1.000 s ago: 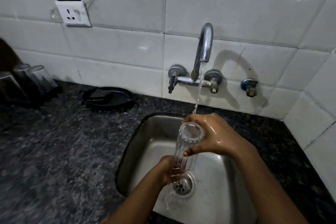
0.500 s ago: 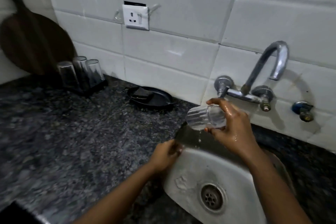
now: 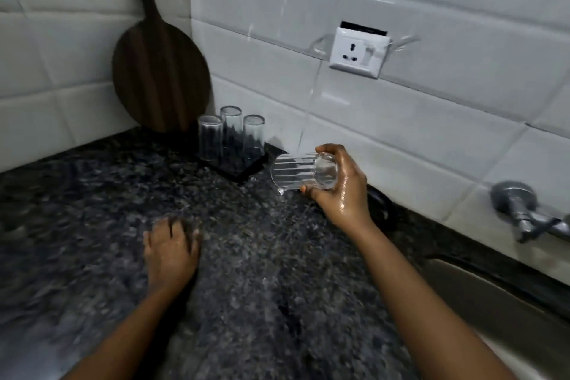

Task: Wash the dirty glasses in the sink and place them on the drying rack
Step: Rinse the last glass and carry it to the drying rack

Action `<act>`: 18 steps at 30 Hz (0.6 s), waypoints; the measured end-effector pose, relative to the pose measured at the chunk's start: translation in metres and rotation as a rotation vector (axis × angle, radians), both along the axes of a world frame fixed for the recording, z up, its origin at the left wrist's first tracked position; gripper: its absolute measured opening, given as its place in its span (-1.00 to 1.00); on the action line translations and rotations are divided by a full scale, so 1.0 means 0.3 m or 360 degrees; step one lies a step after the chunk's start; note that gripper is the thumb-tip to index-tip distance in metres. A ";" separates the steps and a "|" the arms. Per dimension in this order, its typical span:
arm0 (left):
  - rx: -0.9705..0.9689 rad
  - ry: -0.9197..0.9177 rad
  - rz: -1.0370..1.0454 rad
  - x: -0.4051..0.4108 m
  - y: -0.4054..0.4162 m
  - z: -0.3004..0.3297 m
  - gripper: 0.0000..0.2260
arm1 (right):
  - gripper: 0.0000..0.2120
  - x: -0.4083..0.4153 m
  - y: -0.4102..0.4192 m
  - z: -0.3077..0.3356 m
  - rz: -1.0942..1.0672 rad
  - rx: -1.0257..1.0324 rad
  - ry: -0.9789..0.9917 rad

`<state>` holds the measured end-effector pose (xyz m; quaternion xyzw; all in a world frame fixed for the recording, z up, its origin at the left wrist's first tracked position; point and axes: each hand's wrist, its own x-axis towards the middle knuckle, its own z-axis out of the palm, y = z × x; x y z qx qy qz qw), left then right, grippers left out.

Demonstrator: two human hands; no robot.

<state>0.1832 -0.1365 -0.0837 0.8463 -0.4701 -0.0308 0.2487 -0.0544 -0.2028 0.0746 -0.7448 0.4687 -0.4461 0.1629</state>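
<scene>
My right hand (image 3: pixel 342 194) holds a clear ribbed glass (image 3: pixel 296 174) on its side, mouth pointing left, above the dark granite counter (image 3: pixel 92 225). Water drips from the glass's rim. The glass hangs just right of a small black drying rack (image 3: pixel 243 168) on which three glasses (image 3: pixel 231 136) stand upside down. My left hand (image 3: pixel 171 244) rests flat on the counter, fingers apart, holding nothing. The steel sink (image 3: pixel 493 296) shows only at the lower right edge.
A round dark wooden board (image 3: pixel 160 71) leans in the wall corner behind the rack. A white wall socket (image 3: pixel 357 52) sits on the tiles. Part of the tap fitting (image 3: pixel 521 210) juts from the wall at right.
My right hand has carried the glass left from over the sink to beside the rack. My left hand left the sink rim and lies on the counter. The view swung left.
</scene>
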 end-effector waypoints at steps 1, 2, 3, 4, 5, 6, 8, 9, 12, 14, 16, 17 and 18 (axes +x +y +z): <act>0.0022 0.0020 0.0028 0.007 0.002 -0.005 -0.54 | -0.45 0.060 -0.031 -0.005 0.0004 0.0015 0.0004; 0.0041 0.0027 0.0008 0.013 -0.003 -0.009 -0.50 | -0.45 0.124 -0.068 -0.010 0.0000 0.0042 0.0025; 0.0071 0.0012 -0.0041 0.013 -0.010 -0.015 -0.48 | -0.45 0.184 -0.102 -0.014 -0.0009 0.0087 0.0058; 0.0108 -0.0003 -0.0092 0.010 -0.019 -0.023 -0.45 | -0.44 0.239 -0.135 -0.020 -0.0016 0.0138 0.0105; 0.0138 0.0002 -0.0117 0.006 -0.025 -0.028 -0.44 | -0.43 0.286 -0.169 -0.028 -0.0019 0.0185 0.0153; 0.0151 0.0014 -0.0120 0.003 -0.029 -0.029 -0.42 | -0.42 0.324 -0.200 -0.036 -0.0023 0.0216 0.0191; 0.0148 0.0072 -0.0095 0.008 -0.031 -0.033 -0.41 | -0.43 0.398 -0.265 -0.058 -0.0043 0.0259 0.0258; 0.0150 0.0095 -0.0090 0.011 -0.030 -0.034 -0.41 | -0.43 0.430 -0.296 -0.067 -0.0055 0.0281 0.0285; 0.0148 0.0096 -0.0110 0.005 -0.030 -0.024 -0.42 | -0.42 0.506 -0.381 -0.081 -0.0064 0.0331 0.0339; 0.0129 0.0103 -0.0101 0.005 -0.028 -0.021 -0.42 | -0.42 0.541 -0.432 -0.084 -0.0042 0.0335 0.0406; 0.0126 0.0109 -0.0112 0.006 -0.026 -0.021 -0.42 | -0.40 0.558 -0.479 -0.086 -0.0028 0.0343 0.0502; 0.0136 0.0104 -0.0123 0.006 -0.027 -0.025 -0.42 | -0.37 0.563 -0.501 -0.088 -0.0019 0.0349 0.0551; 0.0146 0.0094 -0.0126 0.005 -0.028 -0.029 -0.42 | -0.34 0.568 -0.517 -0.088 -0.0007 0.0356 0.0605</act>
